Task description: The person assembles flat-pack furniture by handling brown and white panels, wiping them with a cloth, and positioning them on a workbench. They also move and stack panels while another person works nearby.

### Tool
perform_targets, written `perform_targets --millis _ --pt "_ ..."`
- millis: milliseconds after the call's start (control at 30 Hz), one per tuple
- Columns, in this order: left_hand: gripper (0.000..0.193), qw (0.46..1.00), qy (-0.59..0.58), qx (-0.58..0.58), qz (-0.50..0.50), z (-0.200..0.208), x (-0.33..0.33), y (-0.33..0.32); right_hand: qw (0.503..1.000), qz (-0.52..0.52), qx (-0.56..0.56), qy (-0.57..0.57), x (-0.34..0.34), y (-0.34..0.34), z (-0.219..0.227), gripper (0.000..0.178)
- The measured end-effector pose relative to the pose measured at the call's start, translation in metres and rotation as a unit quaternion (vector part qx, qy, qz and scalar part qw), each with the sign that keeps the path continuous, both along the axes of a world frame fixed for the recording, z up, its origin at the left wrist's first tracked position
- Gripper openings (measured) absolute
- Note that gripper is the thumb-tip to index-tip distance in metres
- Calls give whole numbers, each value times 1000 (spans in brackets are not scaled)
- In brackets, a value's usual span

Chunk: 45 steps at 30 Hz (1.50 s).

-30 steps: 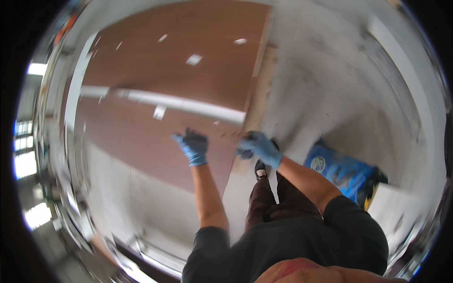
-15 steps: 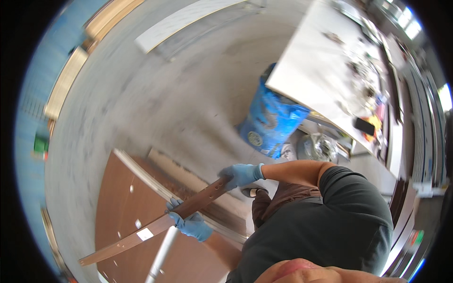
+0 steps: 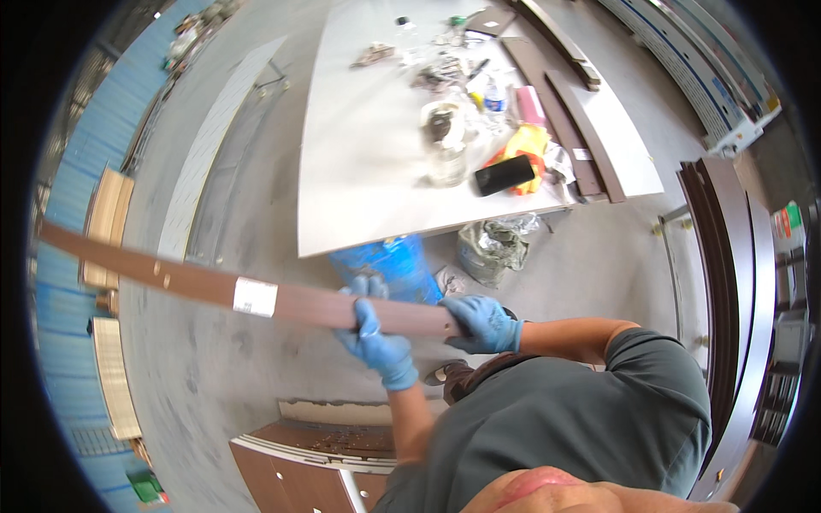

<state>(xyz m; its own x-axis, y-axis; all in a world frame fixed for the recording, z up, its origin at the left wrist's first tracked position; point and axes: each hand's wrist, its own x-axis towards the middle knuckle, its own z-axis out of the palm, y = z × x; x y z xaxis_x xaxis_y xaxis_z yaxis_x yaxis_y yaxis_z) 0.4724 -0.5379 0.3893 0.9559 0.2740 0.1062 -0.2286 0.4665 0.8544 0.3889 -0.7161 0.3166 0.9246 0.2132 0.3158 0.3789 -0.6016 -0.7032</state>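
A long brown board (image 3: 201, 280) with a white label and small holes runs across the view, its far end reaching the left side. My left hand (image 3: 380, 342), in a blue glove, grips it with fingers wrapped round its edge. Beside it, my right hand (image 3: 483, 325), also blue-gloved, is closed on the board's near right end. The board is held off the floor, in front of a white-topped table (image 3: 342, 179). A blue sack (image 3: 389, 267) under the table corner is partly hidden behind the board and my left hand.
On the table lie a black phone (image 3: 503, 175), a bottle (image 3: 494, 96), crumpled plastic and brown strips (image 3: 590, 141). A clear bag (image 3: 496, 252) stands below. Brown panels (image 3: 295, 470) are stacked at bottom; long dark profiles (image 3: 718, 282) stand at right.
My view has turned right, away from the brown panels and toward the table. The board has swung up from its slant to lie nearly level across the view, still in both hands.
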Motion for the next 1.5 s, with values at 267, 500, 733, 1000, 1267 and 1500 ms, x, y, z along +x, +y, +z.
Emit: perform_targets --millis 267,500,733,1000,1267,1500 --pt "37 941 64 -39 -330 8 5 -247 964 -262 -8 45 -85 -186 -26 85" --pt "32 849 94 56 -517 -51 8 -383 885 -461 -40 53 -146 -239 -36 86" --pt "30 781 145 161 -586 -135 -23 -498 828 -533 20 172 -193 -299 -43 83" --pt "33 722 256 222 -604 -186 -86 -617 814 -534 -18 227 -264 -418 -69 84" --pt "36 678 275 251 -634 -206 -84 -646 804 -521 -13 287 -272 -454 -98 86" --pt "59 669 278 334 -603 -197 -61 -642 771 -518 55 367 -210 -467 -93 94"
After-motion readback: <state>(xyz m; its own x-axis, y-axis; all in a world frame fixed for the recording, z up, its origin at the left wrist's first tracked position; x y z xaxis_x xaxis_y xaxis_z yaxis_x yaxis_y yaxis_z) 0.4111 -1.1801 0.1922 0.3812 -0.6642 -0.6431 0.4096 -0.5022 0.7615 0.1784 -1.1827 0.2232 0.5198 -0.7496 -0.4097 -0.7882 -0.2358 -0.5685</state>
